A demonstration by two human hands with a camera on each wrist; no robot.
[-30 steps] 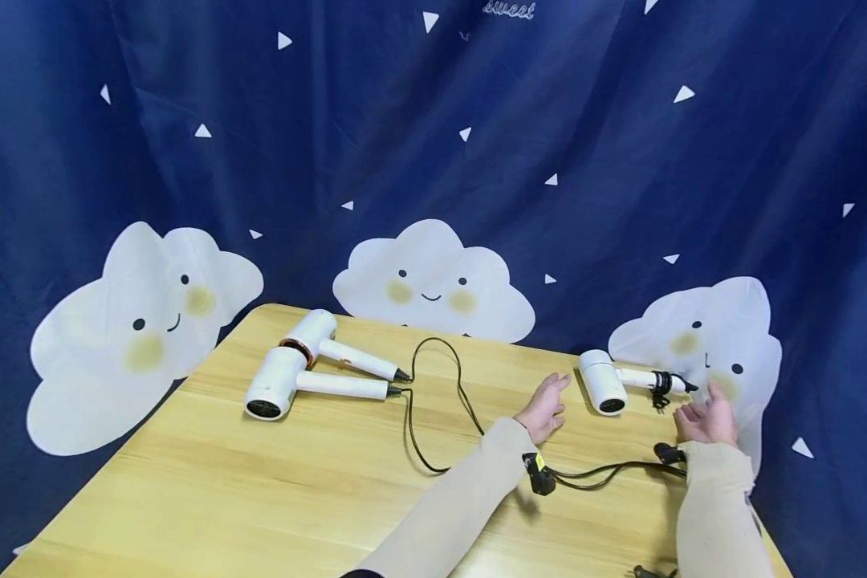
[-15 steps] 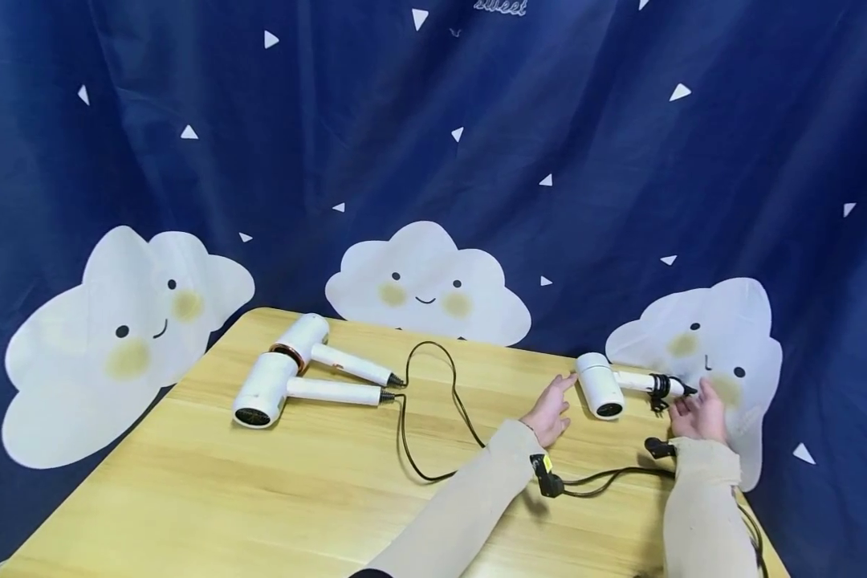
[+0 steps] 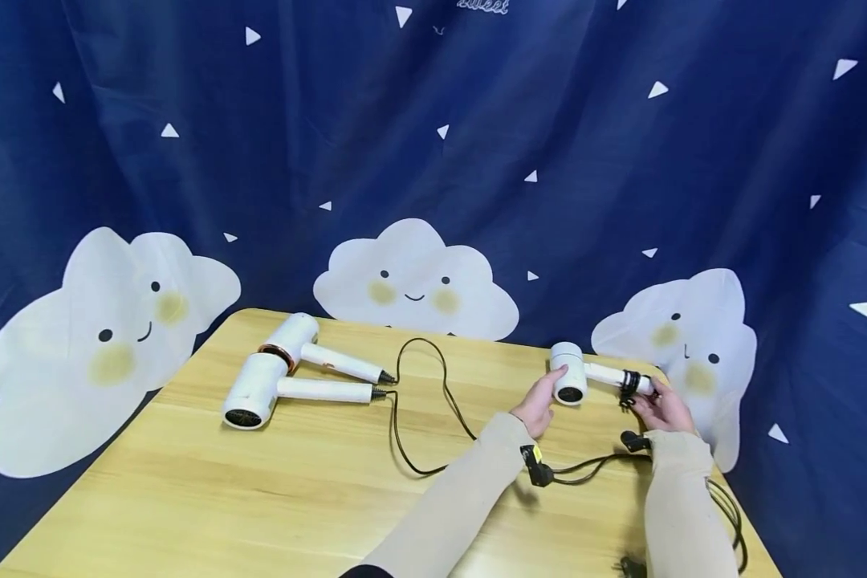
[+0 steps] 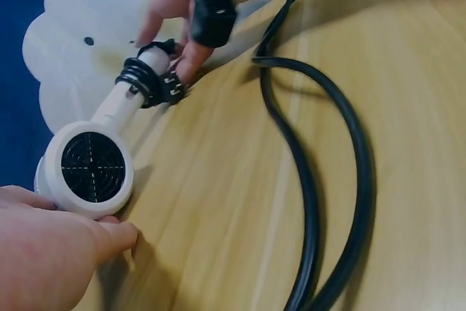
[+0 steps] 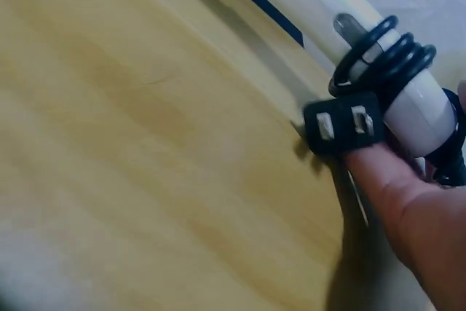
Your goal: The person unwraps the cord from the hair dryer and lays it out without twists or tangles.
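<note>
A white hair dryer [image 3: 567, 377] lies at the right back of the table, a black cord wound round its handle [image 3: 607, 375]. My left hand [image 3: 539, 403] holds its barrel from the left, thumb and fingers at the near side of the body. The handle's end is gripped by my right hand [image 3: 665, 409]. In the left wrist view the dark round grille [image 4: 93, 167] faces the camera above my left fingers. Close by my right finger in the right wrist view hangs the black two-pin plug [image 5: 344, 123].
Two more white hair dryers [image 3: 254, 387] lie together at the table's left back, handles pointing right. A black cord [image 3: 444, 385] loops across the middle. Wrist camera cables [image 3: 592, 466] run between the forearms. A blue curtain [image 3: 433, 120] with clouds hangs behind the wooden table [image 3: 274, 498].
Both hands have closed in on the right-hand hair dryer and taken hold of it, left at the barrel, right at the handle's end. The head view has shifted slightly.
</note>
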